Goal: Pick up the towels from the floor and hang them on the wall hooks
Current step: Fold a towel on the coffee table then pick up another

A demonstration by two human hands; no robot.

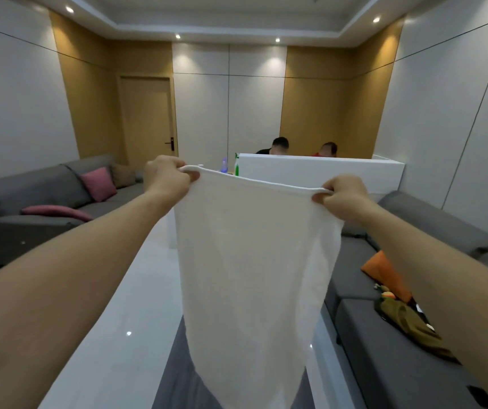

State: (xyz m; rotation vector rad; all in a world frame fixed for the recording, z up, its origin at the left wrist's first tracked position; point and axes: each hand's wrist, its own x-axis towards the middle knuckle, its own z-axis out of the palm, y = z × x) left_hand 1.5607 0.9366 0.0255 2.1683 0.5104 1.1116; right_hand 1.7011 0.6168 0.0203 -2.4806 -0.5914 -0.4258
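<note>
Grip, left: left hand (167,175) at 10 o'clock of centre, fingers curled, pinching the top-left corner of the towel (254,261).

Grip, right: right hand (344,196) at 2 o'clock, fingers curled, pinching the top-right corner. Both arms reach forward, hands well apart, the top hem drawn nearly taut between them.

Item: one white towel, held in the air at centre, clear of the floor (124,290). The top hem runs from 10 to 2 o'clock, dipping slightly toward the right hand. The long axis runs from 12 to 6 o'clock; the free end points down and narrows toward the bottom edge of the view. The flat face is turned toward the person.

Surroundings: grey sofa (45,196) at 9 o'clock with a pink cushion (98,183); a second sofa at 4 o'clock; a white counter (319,175) at 12 o'clock.

Hazards, judged:
- Both holds are corner pinches on the hem only; a jerk could pull one corner free, and the towel would swing or drop.
- The hanging end may trail or snag on furniture during carrying.
- No wall hooks are visible; the spread cloth blocks the forward view, so the hooks may be hard to locate.
</note>
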